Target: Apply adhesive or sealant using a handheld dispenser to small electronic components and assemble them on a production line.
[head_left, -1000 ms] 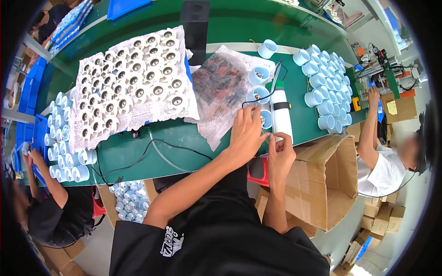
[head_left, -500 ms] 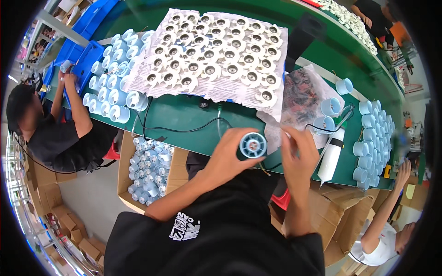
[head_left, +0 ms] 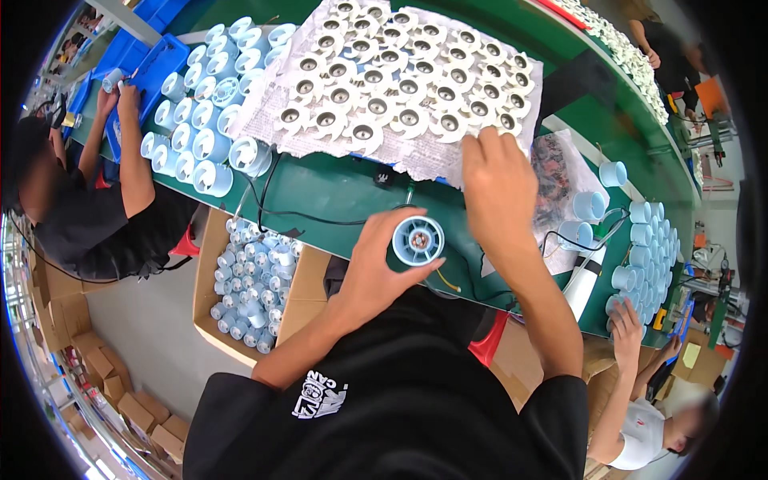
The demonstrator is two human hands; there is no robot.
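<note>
Gripping a pale blue round housing (head_left: pixel 418 240), left hand (head_left: pixel 384 268) has stayed put. Right hand (head_left: pixel 498 186) has risen, fingers loosely curled and empty, to the sheet of white impellers (head_left: pixel 400 88); likely fetching one.

Your left hand (head_left: pixel 376 268) holds fan housing (head_left: pixel 418 240) above table (head_left: pixel 336 188) edge. Your right hand (head_left: pixel 498 184) at 2 o'clock from it, on sheet of impellers (head_left: pixel 392 80). Box of housings (head_left: pixel 248 284) at 9 o'clock, below table. Housing rows (head_left: pixel 208 104) at 10 o'clock.
</note>
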